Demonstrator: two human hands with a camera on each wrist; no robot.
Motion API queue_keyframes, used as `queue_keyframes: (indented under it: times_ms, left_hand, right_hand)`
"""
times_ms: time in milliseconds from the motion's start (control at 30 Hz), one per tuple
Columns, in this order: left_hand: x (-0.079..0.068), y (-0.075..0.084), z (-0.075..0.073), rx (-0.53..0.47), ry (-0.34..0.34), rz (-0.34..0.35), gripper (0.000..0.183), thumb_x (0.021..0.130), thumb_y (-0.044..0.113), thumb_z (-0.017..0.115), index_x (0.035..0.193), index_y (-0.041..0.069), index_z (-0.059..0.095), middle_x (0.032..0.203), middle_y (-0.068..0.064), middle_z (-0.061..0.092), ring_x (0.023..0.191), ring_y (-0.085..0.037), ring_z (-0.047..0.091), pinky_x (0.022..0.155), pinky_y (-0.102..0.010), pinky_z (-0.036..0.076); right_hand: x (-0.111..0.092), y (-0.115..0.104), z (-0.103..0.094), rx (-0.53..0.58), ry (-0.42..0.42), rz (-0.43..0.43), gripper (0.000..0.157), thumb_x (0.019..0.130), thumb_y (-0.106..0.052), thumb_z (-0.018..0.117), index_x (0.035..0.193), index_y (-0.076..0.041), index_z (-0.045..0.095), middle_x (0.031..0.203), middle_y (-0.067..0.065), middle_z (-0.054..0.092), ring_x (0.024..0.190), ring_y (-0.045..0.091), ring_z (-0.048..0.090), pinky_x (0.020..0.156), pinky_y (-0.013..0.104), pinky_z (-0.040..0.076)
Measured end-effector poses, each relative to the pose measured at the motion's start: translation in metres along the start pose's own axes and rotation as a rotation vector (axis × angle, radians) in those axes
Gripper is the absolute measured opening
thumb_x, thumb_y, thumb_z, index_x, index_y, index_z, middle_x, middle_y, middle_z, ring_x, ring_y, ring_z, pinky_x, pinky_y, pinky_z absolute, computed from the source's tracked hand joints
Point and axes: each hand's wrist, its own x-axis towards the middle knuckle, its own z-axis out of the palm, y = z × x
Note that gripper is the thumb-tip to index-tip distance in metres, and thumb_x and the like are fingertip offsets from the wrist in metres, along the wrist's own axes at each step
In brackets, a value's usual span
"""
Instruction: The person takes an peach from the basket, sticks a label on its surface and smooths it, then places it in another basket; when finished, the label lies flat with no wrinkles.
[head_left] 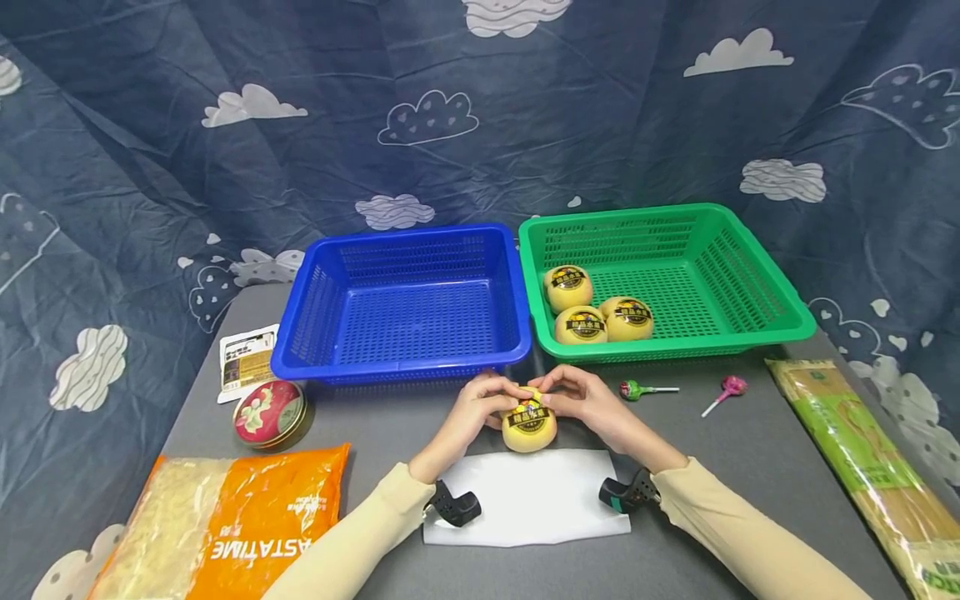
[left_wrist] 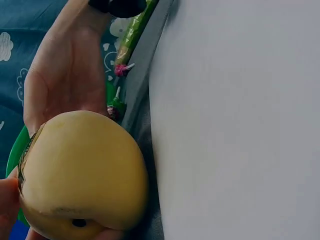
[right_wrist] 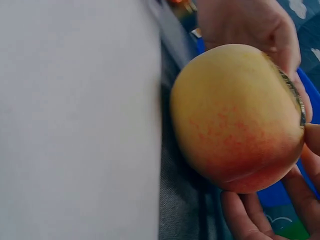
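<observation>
A yellow peach (head_left: 529, 427) with a dark label on its upper side is held just past the far edge of a white sheet (head_left: 525, 500). My left hand (head_left: 480, 405) grips it from the left, thumb and fingertips at the label. From the other side my right hand (head_left: 592, 406) holds it too, its thumb at the label's edge and its fingers (right_wrist: 235, 215) curled beneath. A red blush shows on the peach (right_wrist: 237, 125) in the right wrist view. The left wrist view shows a dimple with a dark spot low on the peach (left_wrist: 85, 170).
Behind stand a blue basket (head_left: 405, 367) and a green basket (head_left: 675, 340) with three labelled peaches (head_left: 582, 325). Two lollipops (head_left: 633, 390) and a noodle pack (head_left: 862, 450) lie right. Leftward are a round red tin (head_left: 268, 412), a white packet (head_left: 247, 362) and an orange pasta bag (head_left: 262, 517).
</observation>
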Motion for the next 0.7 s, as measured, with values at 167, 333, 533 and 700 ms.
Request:
queue_keyframes:
  times_ms: [167, 333, 533, 700]
  left_hand:
    - [-0.003, -0.003, 0.0, 0.189, -0.052, 0.112, 0.022, 0.089, 0.012, 0.055, 0.108, 0.006, 0.064, 0.11, -0.005, 0.047, 0.097, -0.014, 0.045, 0.073, -0.035, 0.048]
    - [-0.012, -0.004, 0.003, 0.447, -0.093, 0.235, 0.04, 0.082, 0.03, 0.066, 0.12, 0.027, 0.054, 0.118, 0.0, 0.039, 0.107, -0.014, 0.038, 0.085, -0.027, 0.041]
    - [-0.016, 0.001, 0.009, 0.471, -0.063, 0.294, 0.05, 0.072, 0.03, 0.075, 0.118, 0.029, 0.054, 0.117, -0.001, 0.038, 0.104, -0.016, 0.04, 0.076, -0.023, 0.046]
    - [-0.016, 0.02, 0.021, 0.428, -0.137, 0.372, 0.048, 0.071, 0.028, 0.076, 0.115, 0.027, 0.057, 0.118, 0.002, 0.038, 0.105, -0.013, 0.041, 0.073, -0.024, 0.047]
  right_hand:
    - [-0.006, -0.001, 0.0, -0.051, 0.001, -0.059, 0.025, 0.089, -0.014, 0.057, 0.106, 0.003, 0.05, 0.12, 0.018, 0.052, 0.105, 0.029, 0.052, 0.08, 0.031, 0.047]
    - [-0.02, -0.004, -0.011, -0.077, -0.043, -0.144, 0.031, 0.091, -0.011, 0.054, 0.118, 0.001, 0.048, 0.121, 0.017, 0.05, 0.113, 0.034, 0.046, 0.088, 0.029, 0.043]
    - [-0.044, -0.012, -0.045, -0.076, -0.024, -0.237, 0.032, 0.092, -0.003, 0.049, 0.122, 0.004, 0.044, 0.12, 0.027, 0.048, 0.109, 0.034, 0.049, 0.085, 0.032, 0.045]
    - [-0.065, -0.019, -0.084, -0.109, 0.086, -0.26, 0.036, 0.093, -0.003, 0.045, 0.128, 0.004, 0.037, 0.119, 0.029, 0.048, 0.104, 0.027, 0.055, 0.081, 0.035, 0.048]
